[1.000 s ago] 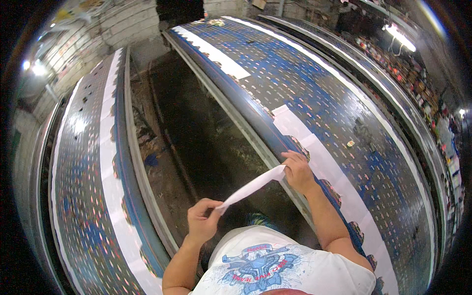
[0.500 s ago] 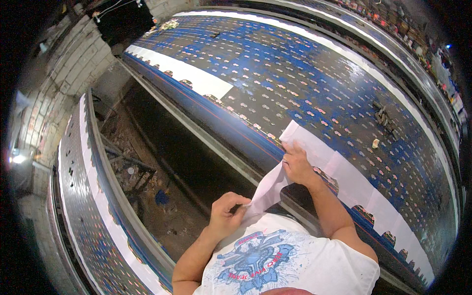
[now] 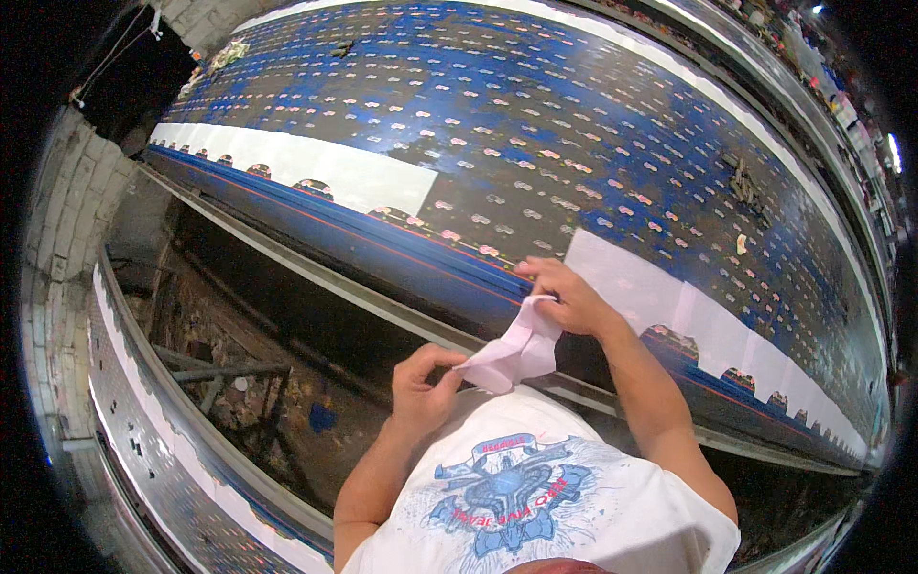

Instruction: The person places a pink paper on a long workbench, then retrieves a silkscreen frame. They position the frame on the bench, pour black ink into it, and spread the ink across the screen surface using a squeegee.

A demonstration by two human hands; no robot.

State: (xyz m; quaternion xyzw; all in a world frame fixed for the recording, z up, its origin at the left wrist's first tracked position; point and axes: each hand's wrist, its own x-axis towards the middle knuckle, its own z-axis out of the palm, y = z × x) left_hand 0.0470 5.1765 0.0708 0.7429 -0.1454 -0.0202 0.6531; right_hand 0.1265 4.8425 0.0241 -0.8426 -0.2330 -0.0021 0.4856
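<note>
Long blue printed bench [image 3: 593, 124] stretches far right. Our left hand [image 3: 421, 387] and right hand [image 3: 564, 297] pinch a white cloth piece [image 3: 512, 352], now slack and bunched between them rather than stretched taut, suggesting it has come free.

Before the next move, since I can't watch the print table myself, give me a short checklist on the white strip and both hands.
1. Left hand pinches one end of the white strip: ok.
2. Right hand holds the other end at the printed fabric's edge: ok.
3. Strip taut and flat between the hands: not ok, it sags and folds.
4. Strip stuck down on the white margin: cannot tell.
5. Table rail below free of obstacles: ok.
</note>
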